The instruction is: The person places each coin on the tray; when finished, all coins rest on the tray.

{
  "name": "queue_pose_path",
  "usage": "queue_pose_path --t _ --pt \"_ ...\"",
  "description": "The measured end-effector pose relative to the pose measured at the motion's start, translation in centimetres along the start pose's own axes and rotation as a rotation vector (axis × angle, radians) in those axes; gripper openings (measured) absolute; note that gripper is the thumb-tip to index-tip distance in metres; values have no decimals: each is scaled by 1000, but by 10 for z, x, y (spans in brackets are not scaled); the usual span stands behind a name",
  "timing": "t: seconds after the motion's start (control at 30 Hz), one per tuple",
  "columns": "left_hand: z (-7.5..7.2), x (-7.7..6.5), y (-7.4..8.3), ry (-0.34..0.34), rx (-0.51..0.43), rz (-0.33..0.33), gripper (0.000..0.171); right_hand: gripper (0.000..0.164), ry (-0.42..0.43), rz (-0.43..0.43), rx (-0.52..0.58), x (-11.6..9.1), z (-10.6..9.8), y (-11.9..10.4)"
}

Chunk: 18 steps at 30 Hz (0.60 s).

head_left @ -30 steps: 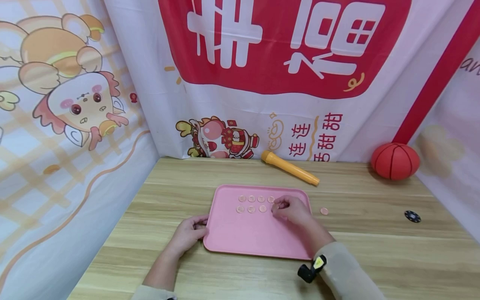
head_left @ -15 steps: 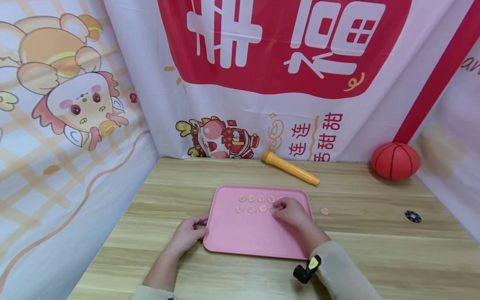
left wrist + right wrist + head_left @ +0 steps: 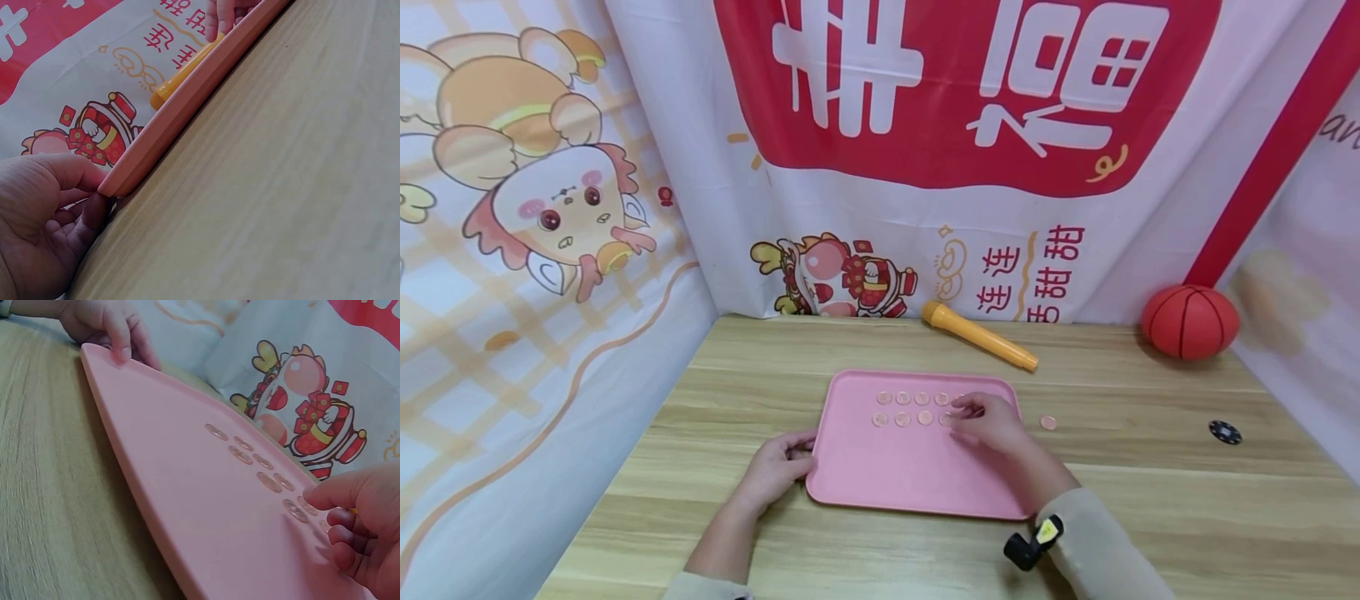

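A pink tray (image 3: 880,475) lies on the wooden table with several copper-coloured coins (image 3: 902,418) set out flat in two rows near its far side. My left hand (image 3: 775,468) grips the tray's left edge; in the left wrist view its thumb and fingers (image 3: 87,215) pinch the rim at a corner. Over the right end of the coin rows hovers my right hand (image 3: 988,423), its fingers loosely bent. In the right wrist view that hand (image 3: 369,525) shows no coin between its fingers, and its index finger is close beside the end coins (image 3: 295,510).
One loose coin (image 3: 1048,422) lies on the table right of the tray. Farther right is a black poker chip (image 3: 1226,432). Behind the tray lies an orange toy microphone (image 3: 981,336), and a red toy basketball (image 3: 1190,322) sits at the back right. Printed cloths (image 3: 865,208) enclose the table.
A further coin shows at the right end of the near row, where my right hand has let it go. That hand has then drawn slightly right. My left hand keeps its grip.
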<state>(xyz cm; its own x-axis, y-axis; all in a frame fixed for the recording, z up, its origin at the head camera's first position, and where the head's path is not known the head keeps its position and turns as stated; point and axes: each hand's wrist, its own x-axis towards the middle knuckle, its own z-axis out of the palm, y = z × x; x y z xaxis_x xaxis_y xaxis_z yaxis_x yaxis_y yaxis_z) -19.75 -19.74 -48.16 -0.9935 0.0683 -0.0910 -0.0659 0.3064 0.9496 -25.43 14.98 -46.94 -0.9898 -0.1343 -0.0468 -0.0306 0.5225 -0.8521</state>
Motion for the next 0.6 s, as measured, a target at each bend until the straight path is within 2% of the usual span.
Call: queue_pose_path --t 0.1,0.3,0.37,0.6 --pt "0 0 0 1 -1 -3 49 35 5 -1 -15 -5 -12 -2" --pt "-1 -1 0 2 6 -10 50 39 47 105 21 -13 -36 3" --pt "-1 -1 0 2 5 -11 50 40 57 107 20 -16 -44 8" --pt "-1 -1 0 -3 -1 -11 50 43 77 63 -105 -27 -72 25"
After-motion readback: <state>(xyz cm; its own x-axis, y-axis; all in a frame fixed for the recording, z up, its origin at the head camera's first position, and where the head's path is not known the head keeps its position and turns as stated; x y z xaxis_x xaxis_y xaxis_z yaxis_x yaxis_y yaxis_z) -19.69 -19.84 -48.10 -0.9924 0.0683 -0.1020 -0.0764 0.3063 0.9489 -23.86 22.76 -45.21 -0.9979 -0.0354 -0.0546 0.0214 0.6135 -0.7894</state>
